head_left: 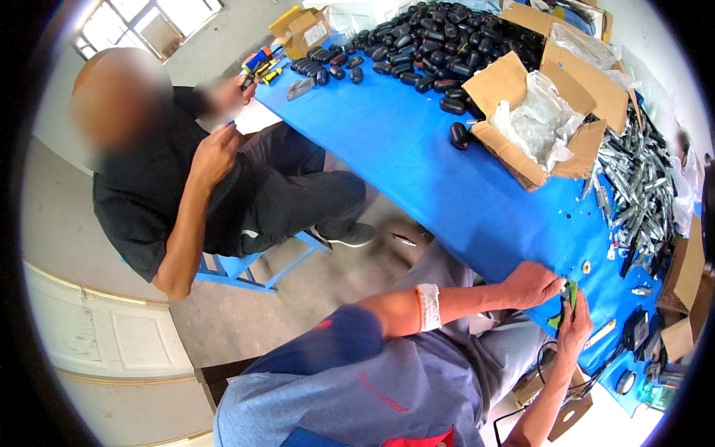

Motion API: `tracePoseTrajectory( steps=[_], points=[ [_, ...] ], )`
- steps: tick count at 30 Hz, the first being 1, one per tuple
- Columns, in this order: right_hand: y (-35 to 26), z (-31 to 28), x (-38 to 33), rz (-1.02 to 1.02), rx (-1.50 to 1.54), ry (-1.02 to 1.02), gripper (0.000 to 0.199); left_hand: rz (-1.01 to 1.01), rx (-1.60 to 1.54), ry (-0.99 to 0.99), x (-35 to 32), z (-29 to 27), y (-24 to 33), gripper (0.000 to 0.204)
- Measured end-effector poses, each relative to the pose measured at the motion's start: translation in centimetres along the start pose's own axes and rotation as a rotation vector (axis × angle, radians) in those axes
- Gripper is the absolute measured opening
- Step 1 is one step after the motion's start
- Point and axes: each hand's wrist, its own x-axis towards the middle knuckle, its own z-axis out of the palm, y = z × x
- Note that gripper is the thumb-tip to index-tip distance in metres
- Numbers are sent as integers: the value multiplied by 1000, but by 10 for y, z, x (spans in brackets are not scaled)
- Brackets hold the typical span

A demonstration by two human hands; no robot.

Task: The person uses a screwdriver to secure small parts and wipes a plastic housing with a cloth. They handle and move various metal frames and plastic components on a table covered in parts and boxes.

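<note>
My left hand is at the near edge of the blue-covered table, its fingers closed and the tips pressed together at a small whitish spot. What they pinch there is too small to tell. Right beside it, my right hand grips a green piece with a dark part against it. The green piece looks thin, like a strip or cloth, and my fingers partly cover it. A small tan ring lies on the table just beyond the two hands.
Black oval cases are heaped at the far side. An open carton holds clear plastic. Silver and black slim parts are piled at right, above a black device with cables. A co-worker sits at left, holding small items near screwdrivers.
</note>
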Motion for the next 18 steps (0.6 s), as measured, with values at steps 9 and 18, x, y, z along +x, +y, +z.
tracePoseTrajectory(
  steps=[9,18],
  points=[
    [-17,14,11,-59,78,3,30,47,-14,0,0,7,-17,42],
    [36,-16,-6,-25,-137,-26,31,-6,-78,-28,-4,1,-9,48]
  ],
)
